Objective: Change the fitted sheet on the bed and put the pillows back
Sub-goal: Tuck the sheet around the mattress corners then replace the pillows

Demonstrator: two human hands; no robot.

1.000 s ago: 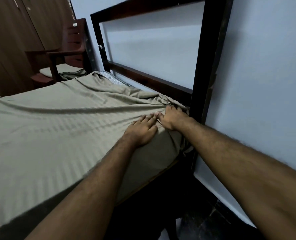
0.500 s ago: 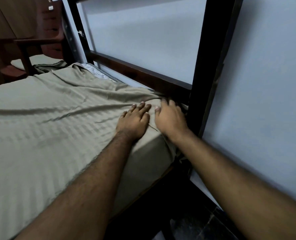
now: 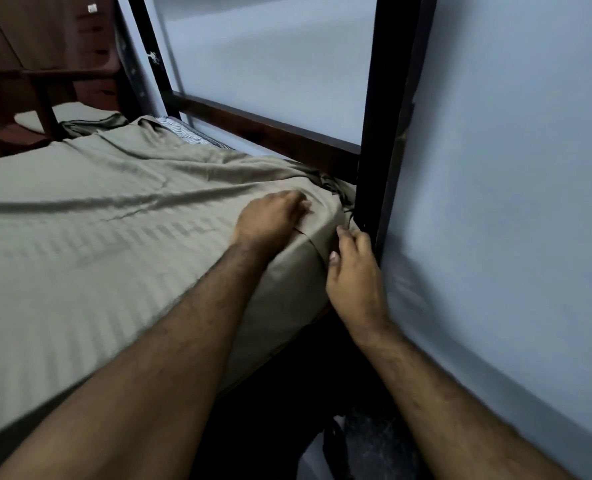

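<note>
Here, left hand [image 3: 268, 220] fingers curled on olive sheet [image 3: 80, 244], right hand [image 3: 351, 271] fingers loose at corner

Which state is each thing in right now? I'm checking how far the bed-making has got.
Olive striped fitted sheet: on the mattress, wrinkled near the headboard, far corner not yet covered.
Striped mattress: far corner exposed.
Dark wooden headboard frame: upright against the wall.
Left hand: pressing on the sheet.
Right hand: at the corner's side, fingers relaxed.
</note>
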